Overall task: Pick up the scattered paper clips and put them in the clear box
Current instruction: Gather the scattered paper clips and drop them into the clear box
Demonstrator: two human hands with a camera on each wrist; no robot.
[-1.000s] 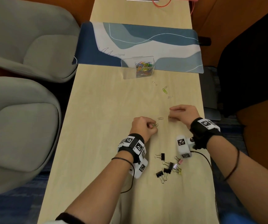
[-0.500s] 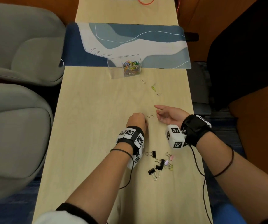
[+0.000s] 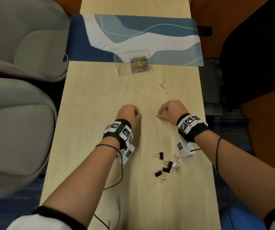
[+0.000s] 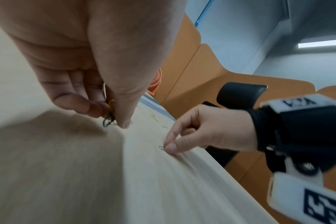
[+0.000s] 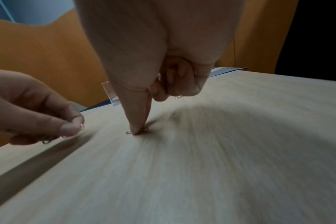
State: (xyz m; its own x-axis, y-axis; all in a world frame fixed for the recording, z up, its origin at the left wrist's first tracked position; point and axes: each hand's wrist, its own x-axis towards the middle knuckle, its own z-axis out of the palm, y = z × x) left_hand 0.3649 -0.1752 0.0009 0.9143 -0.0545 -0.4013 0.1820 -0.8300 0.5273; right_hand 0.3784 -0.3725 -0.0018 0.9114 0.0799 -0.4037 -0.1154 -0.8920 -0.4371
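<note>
Half a second back, right hand (image 3: 170, 112) lying opened beside a lone silver paper clip (image 3: 156, 115) on the worktop (image 3: 100, 97), left hand (image 3: 128, 114) curled just on the clip's other side; now turned palm-down, right thumb and forefinger tips (image 5: 136, 130) brought together on that clip, pressing it against the wood, not yet lifted so far as the right wrist view shows. Left hand drawn a little aside, well clear of the clip, fingers (image 4: 82, 104) curled and clamped against the thumb on a small bundle of coloured clips (image 4: 110, 116), green and yellow showing in the left wrist view. Meaning, by judgement: pickup of this clip under way with the right, the left serving as a store for clips already gathered, neither load yet carried off. Clear box (image 3: 131, 63) standing farther up the worktop at the edge of the blue desk mat (image 3: 166, 30), already holding a heap of coloured clips. Between hands and box, three or four more clips (image 3: 162, 86) lying loose, so some way to go. Nearer the body, a scatter of binder clips (image 3: 166, 165), probably no part of this job. Thin flat wire likely to slip from a fingertip pinch, hence the press and likely drag before the lift
</note>
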